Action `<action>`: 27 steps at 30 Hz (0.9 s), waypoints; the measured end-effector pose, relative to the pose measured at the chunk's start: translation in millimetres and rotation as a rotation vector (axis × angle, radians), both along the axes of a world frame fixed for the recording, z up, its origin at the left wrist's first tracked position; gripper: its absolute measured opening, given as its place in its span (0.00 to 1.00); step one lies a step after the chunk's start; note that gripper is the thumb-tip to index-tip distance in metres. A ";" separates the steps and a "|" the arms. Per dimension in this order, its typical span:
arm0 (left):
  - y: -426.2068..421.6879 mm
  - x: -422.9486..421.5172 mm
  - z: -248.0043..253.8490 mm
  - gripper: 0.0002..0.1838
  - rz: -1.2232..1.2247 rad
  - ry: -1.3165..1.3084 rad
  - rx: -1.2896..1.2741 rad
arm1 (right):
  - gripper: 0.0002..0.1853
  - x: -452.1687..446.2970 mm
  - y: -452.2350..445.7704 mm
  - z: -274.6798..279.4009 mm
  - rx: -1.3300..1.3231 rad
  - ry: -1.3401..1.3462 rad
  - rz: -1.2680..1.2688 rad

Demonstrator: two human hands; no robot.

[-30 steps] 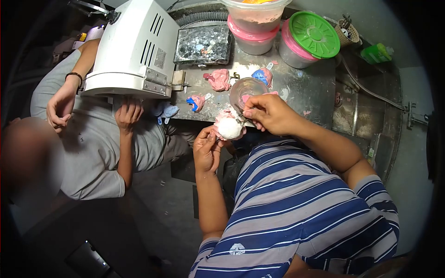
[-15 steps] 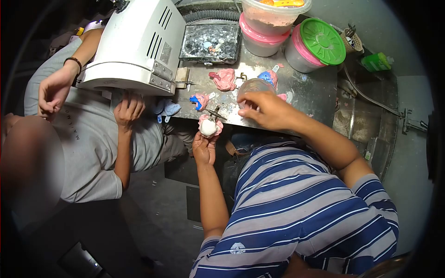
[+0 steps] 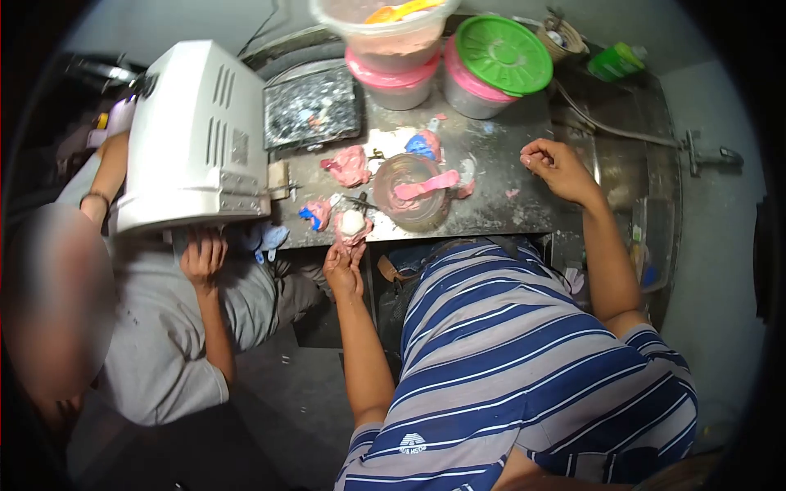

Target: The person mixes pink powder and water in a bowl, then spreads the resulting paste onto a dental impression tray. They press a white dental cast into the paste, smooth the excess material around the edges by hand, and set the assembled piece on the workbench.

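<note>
My left hand is closed on a dental cast, a white lump set in pink material, at the bench's front edge. Dark metal rods, apparently an articulator, show behind the cast. A clear mixing bowl stands just right of it, holding a pink spatula. My right hand is raised over the right part of the bench, fingers loosely curled and apart, with nothing visible in them. Left of the cast lies a blue-and-pink impression tray; behind it sit a pink lump and another blue-and-pink tray.
A white machine occupies the left, where a co-worker's hand reaches beneath it. Stacked powder tubs and a green-lidded tub stand at the back. A faucet and sink are on the right.
My right hand has moved from the bowl rightward over the bench. The bowl and spatula now show uncovered. My left hand still holds the cast, and the camera view has shifted.
</note>
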State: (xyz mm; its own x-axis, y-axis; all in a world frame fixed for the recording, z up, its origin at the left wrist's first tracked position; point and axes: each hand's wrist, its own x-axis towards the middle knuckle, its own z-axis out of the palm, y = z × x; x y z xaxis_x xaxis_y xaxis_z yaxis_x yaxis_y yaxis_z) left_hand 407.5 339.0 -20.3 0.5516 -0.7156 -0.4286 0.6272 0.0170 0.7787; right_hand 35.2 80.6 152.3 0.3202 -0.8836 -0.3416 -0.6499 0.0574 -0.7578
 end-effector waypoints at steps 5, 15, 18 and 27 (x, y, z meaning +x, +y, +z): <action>-10.4 0.2 19.3 0.15 -0.059 -0.145 0.095 | 0.22 -14.7 31.7 -50.4 -0.006 -0.080 0.081; -30.4 17.9 34.6 0.12 -0.346 -0.473 0.429 | 0.45 74.8 93.5 -125.2 -0.303 0.044 0.573; -39.5 14.1 47.2 0.10 -0.477 -0.508 0.396 | 0.34 81.5 100.8 -156.1 -0.446 -0.027 0.496; -53.3 96.1 36.0 0.28 -0.936 -0.743 0.612 | 0.54 90.1 101.3 -167.4 -0.483 -0.139 0.527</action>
